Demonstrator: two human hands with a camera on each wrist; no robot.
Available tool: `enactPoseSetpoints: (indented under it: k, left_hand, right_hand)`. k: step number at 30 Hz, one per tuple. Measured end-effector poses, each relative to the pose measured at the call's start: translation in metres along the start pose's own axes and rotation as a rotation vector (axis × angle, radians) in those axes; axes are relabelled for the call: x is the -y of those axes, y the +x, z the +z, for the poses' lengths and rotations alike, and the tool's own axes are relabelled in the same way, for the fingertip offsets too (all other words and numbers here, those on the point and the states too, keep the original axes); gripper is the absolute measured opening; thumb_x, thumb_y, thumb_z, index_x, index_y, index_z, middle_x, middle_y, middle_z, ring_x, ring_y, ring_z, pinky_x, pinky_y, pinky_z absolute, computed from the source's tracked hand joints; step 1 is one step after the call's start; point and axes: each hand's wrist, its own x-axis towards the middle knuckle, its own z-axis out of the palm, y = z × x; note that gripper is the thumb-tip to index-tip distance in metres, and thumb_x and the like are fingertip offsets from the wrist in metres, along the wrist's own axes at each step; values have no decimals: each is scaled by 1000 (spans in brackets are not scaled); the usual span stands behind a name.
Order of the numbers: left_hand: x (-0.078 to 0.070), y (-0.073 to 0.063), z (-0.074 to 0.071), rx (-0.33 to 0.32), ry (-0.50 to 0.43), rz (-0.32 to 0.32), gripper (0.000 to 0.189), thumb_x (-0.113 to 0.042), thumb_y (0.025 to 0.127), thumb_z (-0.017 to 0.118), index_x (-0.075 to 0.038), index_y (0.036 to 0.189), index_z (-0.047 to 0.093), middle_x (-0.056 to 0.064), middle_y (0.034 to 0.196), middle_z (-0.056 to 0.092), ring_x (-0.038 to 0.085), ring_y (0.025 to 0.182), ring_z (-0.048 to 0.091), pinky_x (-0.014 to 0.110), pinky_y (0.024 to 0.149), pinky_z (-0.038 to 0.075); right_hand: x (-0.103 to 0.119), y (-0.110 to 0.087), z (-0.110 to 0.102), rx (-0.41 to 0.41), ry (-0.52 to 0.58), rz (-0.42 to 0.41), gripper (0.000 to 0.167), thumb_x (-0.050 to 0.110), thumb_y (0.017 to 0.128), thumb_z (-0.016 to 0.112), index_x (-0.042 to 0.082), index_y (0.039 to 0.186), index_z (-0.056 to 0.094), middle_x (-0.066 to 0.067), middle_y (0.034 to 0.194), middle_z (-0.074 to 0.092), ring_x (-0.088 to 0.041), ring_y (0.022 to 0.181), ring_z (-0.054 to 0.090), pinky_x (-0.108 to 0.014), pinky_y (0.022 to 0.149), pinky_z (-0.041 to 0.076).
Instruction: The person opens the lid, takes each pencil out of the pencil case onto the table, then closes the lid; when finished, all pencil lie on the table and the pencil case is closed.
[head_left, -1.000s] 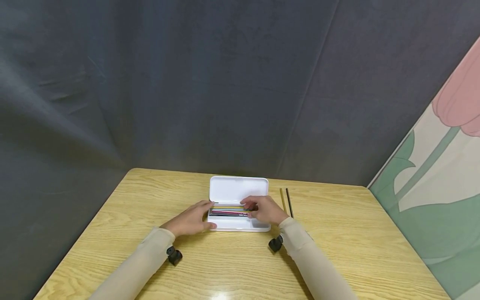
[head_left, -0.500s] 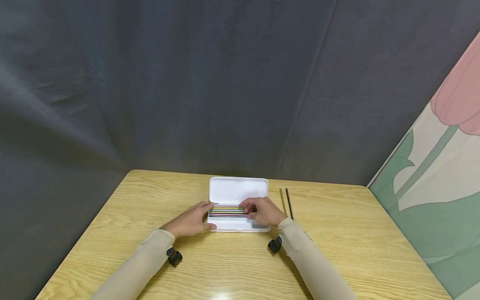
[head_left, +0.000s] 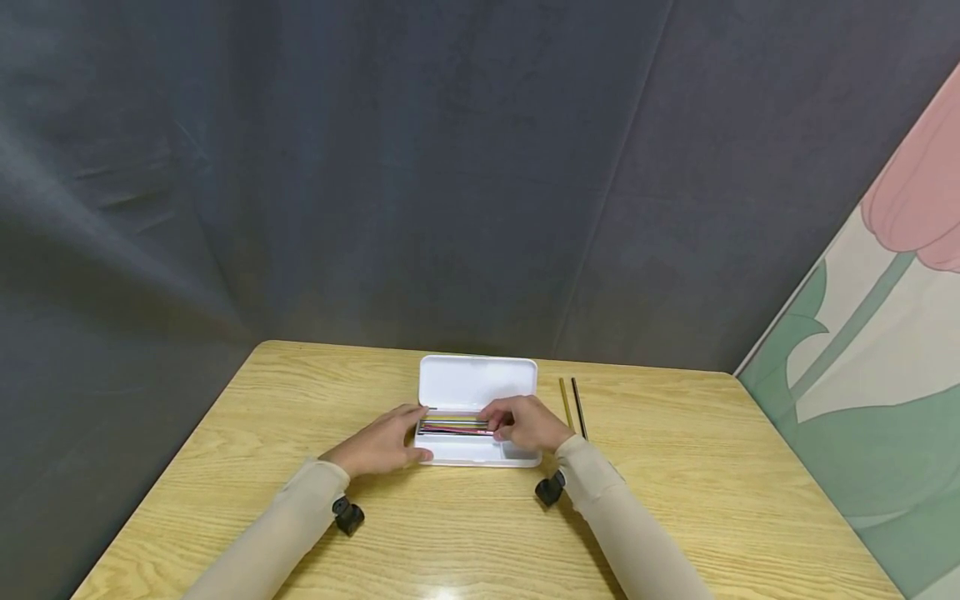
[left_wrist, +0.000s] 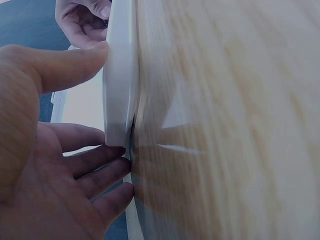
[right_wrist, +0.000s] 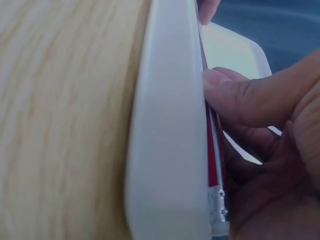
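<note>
A white pencil case (head_left: pixel 459 452) stands on the table with its lid (head_left: pixel 476 380) raised at the back. Several coloured pencils (head_left: pixel 450 423) lie lengthwise in its long compartment. My left hand (head_left: pixel 378 442) grips the case's left end, thumb over the front edge and fingers at the side and back. My right hand (head_left: pixel 528 422) reaches into the right part of the case, its curled fingers and thumb pinching the pencils near their right ends. In the right wrist view a red pencil (right_wrist: pixel 212 150) with a metal ferrule runs along the case wall, below that thumb.
Right of the case, a gold pencil (head_left: pixel 566 400) and a black pencil (head_left: pixel 578 404) lie side by side on the wooden table (head_left: pixel 450 533). A dark curtain (head_left: pixel 465 183) hangs behind the table. At the right is a flower-patterned cloth (head_left: pixel 885 400).
The pencils shift in the compartment under my right fingers: evenly spread half a second ago, some now lie slanted and bunched. My left hand stays at the case's end.
</note>
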Motion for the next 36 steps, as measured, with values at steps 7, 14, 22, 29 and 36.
enactPoseSetpoints:
  k: [7, 14, 22, 29, 36]
  left_hand:
    - [2, 1, 2, -2, 4, 4, 82, -41, 94, 72, -11, 159, 34, 13, 166, 31, 35, 153, 33, 57, 122, 33]
    - [4, 2, 1, -2, 11, 20, 83, -42, 94, 72, -9, 159, 34, 14, 166, 32, 36, 153, 32, 57, 122, 33]
    - [5, 2, 1, -8, 17, 30, 83, -40, 93, 73, -7, 159, 34, 15, 165, 33, 37, 153, 33, 57, 122, 33]
    - [4, 2, 2, -12, 10, 36, 82, -41, 94, 72, -5, 158, 36, 16, 164, 34, 37, 152, 33, 56, 122, 33]
    - [3, 1, 1, -3, 14, 29, 81, -40, 94, 72, -7, 158, 35, 16, 165, 32, 37, 153, 32, 56, 123, 32]
  right_hand:
    - [1, -2, -4, 29, -13, 0, 27, -2, 91, 70, 19, 106, 78, 8, 87, 70, -5, 77, 61, -19, 69, 52]
    - [0, -7, -18, 3, 78, 1, 28, -3, 91, 68, 19, 106, 78, 3, 91, 73, -6, 78, 63, -20, 70, 54]
    - [0, -5, -28, -65, 271, 30, 35, -8, 91, 62, 12, 117, 74, -9, 95, 68, -15, 84, 62, -22, 69, 55]
    - [3, -7, -32, -126, 388, 53, 44, -11, 90, 61, 9, 128, 68, -13, 99, 67, -17, 87, 63, -23, 73, 56]
    - [10, -12, -42, -220, 439, 103, 44, -6, 92, 65, 6, 134, 64, -18, 103, 65, -16, 86, 62, -22, 72, 56]
